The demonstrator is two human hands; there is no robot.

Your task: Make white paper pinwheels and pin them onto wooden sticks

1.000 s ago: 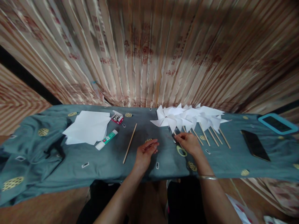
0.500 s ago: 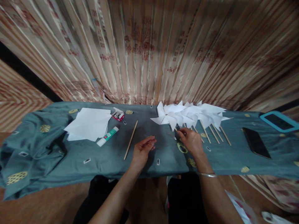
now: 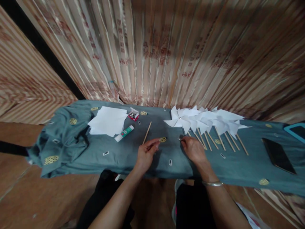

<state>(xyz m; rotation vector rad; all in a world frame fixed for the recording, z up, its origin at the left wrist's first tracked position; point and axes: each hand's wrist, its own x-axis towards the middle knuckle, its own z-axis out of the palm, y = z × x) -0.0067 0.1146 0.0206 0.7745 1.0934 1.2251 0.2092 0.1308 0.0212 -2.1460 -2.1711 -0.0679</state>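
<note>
My right hand is closed on the table near the middle. A small metallic tip of the scissors sticks out past its fingers, and the rest is hidden under the hand. My left hand hovers with fingers loosely bent and slightly apart, nothing visible in it. Just beyond it lies a thin wooden stick, its near end hidden behind the hand. White paper pinwheels on wooden sticks lie overlapping in a row beyond my right hand.
Left of the stick are a glue stick, a small open red-and-white box of metal pieces and a stack of white paper. A black phone and a blue-framed tablet lie at the right. A green-grey cloth covers the table.
My right hand has closed over the scissors, whose yellow-green handles showed before and are now hidden. My left hand has come closer to the wooden stick. The view has swung left.
</note>
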